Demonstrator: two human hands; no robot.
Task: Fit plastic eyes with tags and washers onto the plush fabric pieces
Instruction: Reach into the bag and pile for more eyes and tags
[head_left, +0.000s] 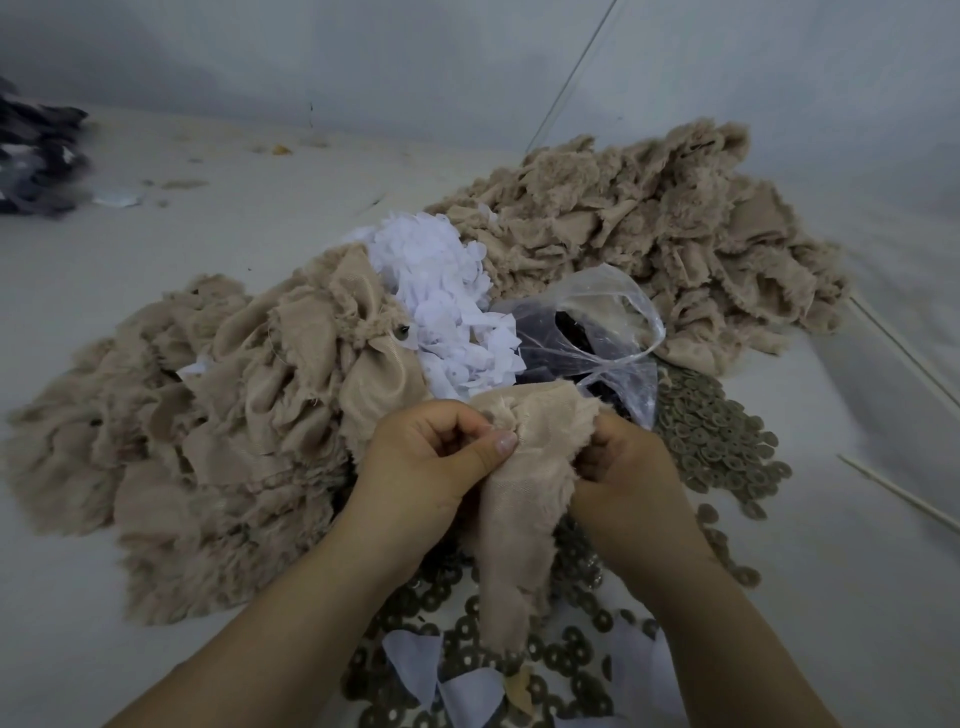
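The beige plush fabric piece (519, 483) hangs between both hands, long axis toward the person. The left hand (431, 457) pinches its upper fold; the right hand (623, 467) grips its right edge, nearer the grey-brown ring washers (717, 441)

Dark blurred heap (36, 156) cut by left edge; bag (587, 322) contents indistinct.
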